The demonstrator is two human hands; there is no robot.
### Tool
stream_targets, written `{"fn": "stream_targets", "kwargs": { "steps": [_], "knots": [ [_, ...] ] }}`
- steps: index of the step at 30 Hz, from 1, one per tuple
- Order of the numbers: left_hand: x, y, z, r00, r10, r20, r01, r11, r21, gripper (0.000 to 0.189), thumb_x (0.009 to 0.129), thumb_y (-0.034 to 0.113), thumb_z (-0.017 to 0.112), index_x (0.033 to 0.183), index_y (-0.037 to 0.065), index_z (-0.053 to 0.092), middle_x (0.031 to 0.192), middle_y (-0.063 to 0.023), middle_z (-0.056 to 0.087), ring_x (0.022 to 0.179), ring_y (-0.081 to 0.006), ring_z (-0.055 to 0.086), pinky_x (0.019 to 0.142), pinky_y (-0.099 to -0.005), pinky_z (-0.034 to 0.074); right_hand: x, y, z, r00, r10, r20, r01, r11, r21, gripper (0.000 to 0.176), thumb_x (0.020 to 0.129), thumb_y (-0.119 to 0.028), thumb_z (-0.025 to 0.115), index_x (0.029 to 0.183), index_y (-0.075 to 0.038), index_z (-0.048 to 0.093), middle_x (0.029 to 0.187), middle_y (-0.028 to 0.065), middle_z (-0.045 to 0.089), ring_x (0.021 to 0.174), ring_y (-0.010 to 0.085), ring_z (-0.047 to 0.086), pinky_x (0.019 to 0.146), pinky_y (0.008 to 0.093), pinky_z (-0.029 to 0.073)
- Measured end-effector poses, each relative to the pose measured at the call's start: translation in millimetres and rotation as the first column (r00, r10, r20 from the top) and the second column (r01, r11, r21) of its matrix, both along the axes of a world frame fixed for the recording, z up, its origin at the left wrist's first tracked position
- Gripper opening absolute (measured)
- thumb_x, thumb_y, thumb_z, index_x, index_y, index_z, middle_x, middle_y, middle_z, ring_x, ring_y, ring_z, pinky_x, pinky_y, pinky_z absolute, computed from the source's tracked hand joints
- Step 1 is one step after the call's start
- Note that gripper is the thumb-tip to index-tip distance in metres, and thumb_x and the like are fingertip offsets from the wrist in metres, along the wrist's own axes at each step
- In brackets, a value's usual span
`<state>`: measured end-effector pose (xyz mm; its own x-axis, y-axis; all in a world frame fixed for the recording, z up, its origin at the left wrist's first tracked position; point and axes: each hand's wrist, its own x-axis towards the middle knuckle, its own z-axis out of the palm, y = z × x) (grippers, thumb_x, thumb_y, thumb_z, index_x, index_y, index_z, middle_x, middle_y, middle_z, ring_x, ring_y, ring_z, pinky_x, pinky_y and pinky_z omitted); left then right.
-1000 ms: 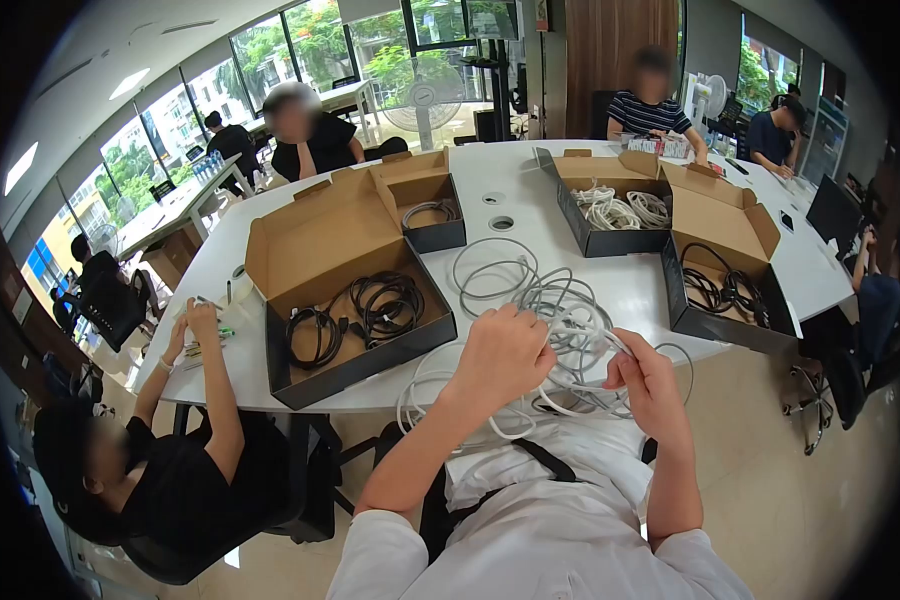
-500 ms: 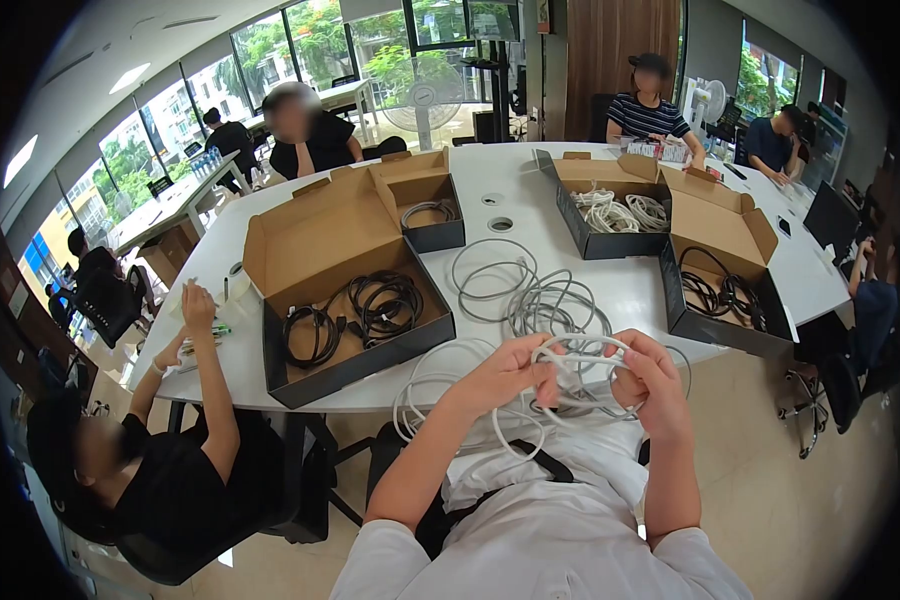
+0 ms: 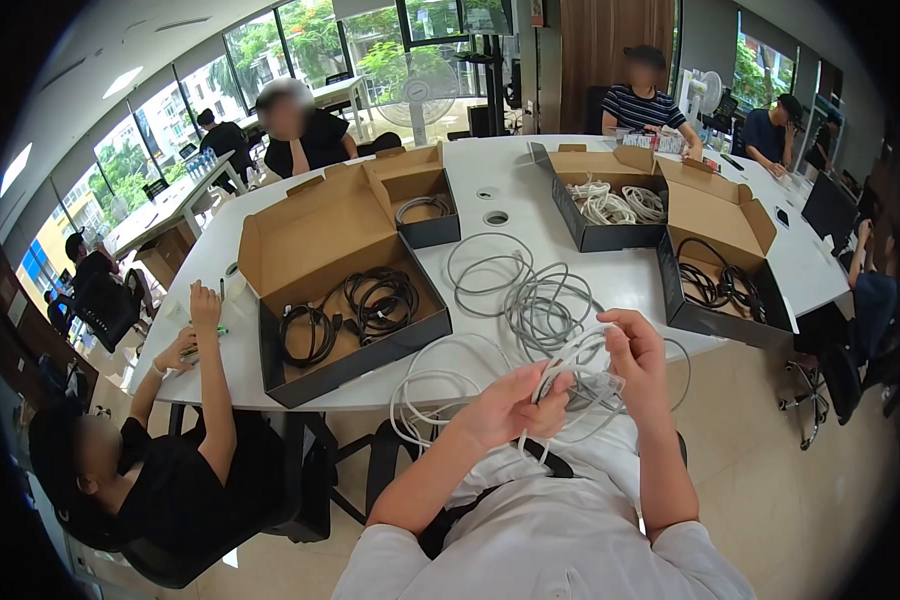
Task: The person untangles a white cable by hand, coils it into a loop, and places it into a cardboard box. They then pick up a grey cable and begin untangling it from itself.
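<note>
My left hand (image 3: pixel 515 408) is closed round several loops of a white cable (image 3: pixel 577 350), above my lap at the table's front edge. To its right, my right hand (image 3: pixel 638 358) pinches the same cable between thumb and fingers, with part of the loop spanning the gap between both hands. A loose tangle of grey cable (image 3: pixel 555 312) lies on the table just beyond my hands. Paler loops (image 3: pixel 402 405) hang over the table edge to the left of my left hand.
An open box with black cables (image 3: pixel 420 345) stands left of the tangle, a smaller box with a grey cable (image 3: pixel 432 232) behind it. At right are boxes of white cables (image 3: pixel 620 240) and black cables (image 3: pixel 728 328). A person (image 3: pixel 185 470) sits at the left; others sit around the table.
My left hand has turned and gathered the loops into a closed grip. My right hand has risen slightly, and the wide loop between the hands has become a tighter, more upright bundle.
</note>
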<state>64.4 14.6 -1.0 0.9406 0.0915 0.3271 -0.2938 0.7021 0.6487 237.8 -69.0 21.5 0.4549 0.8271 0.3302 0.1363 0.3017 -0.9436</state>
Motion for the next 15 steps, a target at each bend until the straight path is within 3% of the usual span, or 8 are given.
{"fn": "stream_targets", "kwargs": {
  "steps": [1, 3, 6, 9, 10, 13, 15],
  "knots": [
    [1, 1, -2, 1.000, 0.009, 0.005, -0.009, 1.000, -0.030, 0.037, 0.096, 0.047, 0.042, 0.085, 0.012, 0.042, 0.056, 0.0059, 0.030, 0.046, -0.0079, 0.026, 0.047, -0.0245, 0.023, -1, 2, -2, 0.967, -0.119, 0.224, 0.102, 0.991, 0.089, 0.016, 0.089, -0.005, 0.055, 0.105, -0.003, 0.059, 0.064, 0.0000, 0.045, 0.048, 0.0088, 0.036, 0.045, 0.0236, 0.030],
    [4, 3, -8, 1.000, 0.029, 0.012, -0.028, 0.996, -0.089, 0.033, 0.097, 0.042, 0.044, 0.083, 0.012, 0.041, 0.054, 0.0062, 0.029, 0.044, -0.0086, 0.026, 0.047, -0.0254, 0.026, -4, 5, -6, 0.720, -0.375, 0.584, 0.225, 0.922, 0.315, 0.021, 0.085, 0.001, 0.056, 0.105, -0.001, 0.060, 0.067, 0.0055, 0.049, 0.050, 0.0159, 0.044, 0.050, 0.0270, 0.038],
    [6, 4, -7, 0.996, 0.078, 0.033, -0.072, 0.985, -0.155, 0.033, 0.098, 0.041, 0.041, 0.083, 0.013, 0.041, 0.054, 0.0061, 0.031, 0.044, -0.0087, 0.029, 0.046, -0.0245, 0.029, -11, 1, -2, 0.620, -0.370, 0.692, 0.276, 0.928, 0.249, 0.025, 0.079, 0.006, 0.057, 0.103, 0.000, 0.060, 0.070, 0.0117, 0.054, 0.053, 0.0256, 0.052, 0.054, 0.0327, 0.043],
    [13, -14, -6, 0.961, 0.254, -0.107, -0.267, 0.956, -0.125, 0.034, 0.099, 0.042, 0.038, 0.083, 0.013, 0.042, 0.053, 0.0060, 0.032, 0.044, -0.0074, 0.030, 0.045, -0.0233, 0.030, -1, 4, -11, 0.609, -0.378, 0.697, 0.279, 0.925, 0.258, 0.023, 0.077, 0.007, 0.057, 0.098, 0.001, 0.061, 0.072, 0.0135, 0.059, 0.054, 0.0280, 0.054, 0.053, 0.0336, 0.043],
    [14, -18, -7, 0.953, 0.279, -0.115, -0.290, 0.952, -0.097, 0.034, 0.099, 0.043, 0.037, 0.084, 0.013, 0.043, 0.053, 0.0060, 0.032, 0.044, -0.0071, 0.029, 0.044, -0.0232, 0.029, 2, 3, -12, 0.669, -0.335, 0.663, 0.258, 0.942, 0.216, 0.020, 0.078, 0.006, 0.057, 0.097, 0.001, 0.062, 0.070, 0.0128, 0.059, 0.054, 0.0258, 0.054, 0.053, 0.0331, 0.043],
    [11, -15, -8, 0.992, 0.129, -0.018, -0.130, 0.989, -0.066, 0.037, 0.100, 0.044, 0.035, 0.085, 0.012, 0.044, 0.053, 0.0064, 0.030, 0.044, -0.0065, 0.027, 0.044, -0.0237, 0.026, 7, 1, -10, 0.803, -0.208, 0.558, 0.189, 0.978, 0.093, 0.013, 0.083, 0.004, 0.056, 0.093, 0.001, 0.062, 0.066, 0.0103, 0.058, 0.055, 0.0193, 0.056, 0.053, 0.0310, 0.044],
    [5, -3, -8, 0.998, -0.066, -0.001, 0.065, 0.980, -0.190, 0.036, 0.100, 0.043, 0.035, 0.085, 0.012, 0.045, 0.052, 0.0075, 0.028, 0.042, -0.0059, 0.024, 0.043, -0.0236, 0.023, 4, -4, -1, 0.853, -0.140, 0.503, 0.155, 0.988, 0.013, 0.009, 0.086, 0.002, 0.055, 0.091, 0.001, 0.062, 0.063, 0.0081, 0.057, 0.055, 0.0147, 0.055, 0.054, 0.0287, 0.044]
  ]
}}
